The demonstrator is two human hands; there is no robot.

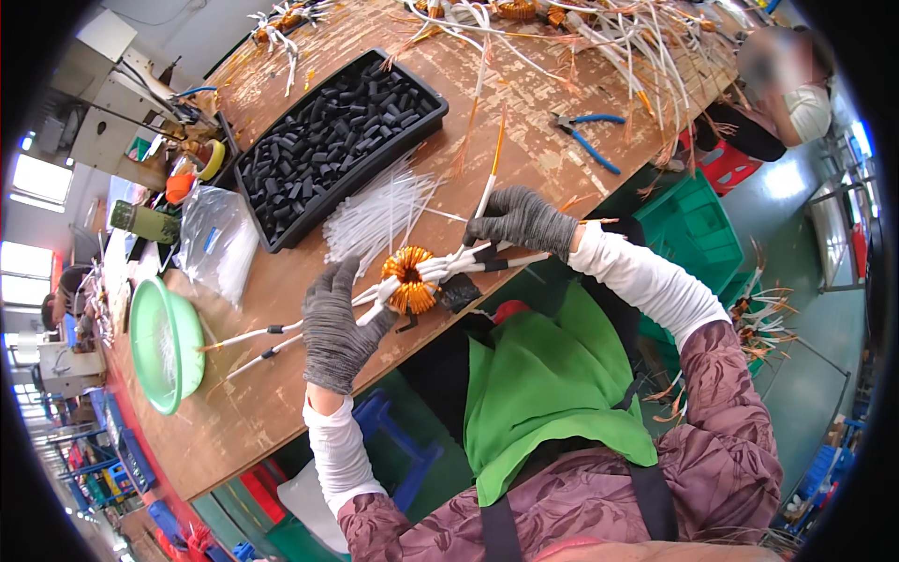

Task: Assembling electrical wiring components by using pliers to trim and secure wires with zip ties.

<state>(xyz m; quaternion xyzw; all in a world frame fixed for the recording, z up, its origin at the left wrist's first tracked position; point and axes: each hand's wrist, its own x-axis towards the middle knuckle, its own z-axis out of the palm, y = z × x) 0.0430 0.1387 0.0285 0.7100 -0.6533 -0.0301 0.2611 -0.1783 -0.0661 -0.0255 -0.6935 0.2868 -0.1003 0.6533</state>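
Observation:
A ring-shaped coil wound with copper wire [409, 280] sits near the table's front edge, between my two hands. White-sleeved leads run out of it to both sides, some with black sleeves on them. My left hand [343, 328], in a grey knit glove, is closed around the leads left of the coil; two lead ends [251, 334] stick out beyond it. My right hand [524, 220], gloved the same way, has its fingers closed on the leads to the right. One white lead with an orange end [488, 187] points up past its fingertips.
A black tray [436, 114] of short black sleeves stands behind the coil, beside loose white cable ties [384, 211]. Blue-handled pliers [592, 140] lie at right. A green basin [195, 351] and plastic bag [217, 239] are at left. More wired coils [515, 9] lie at back; a person [796, 103] sits far right.

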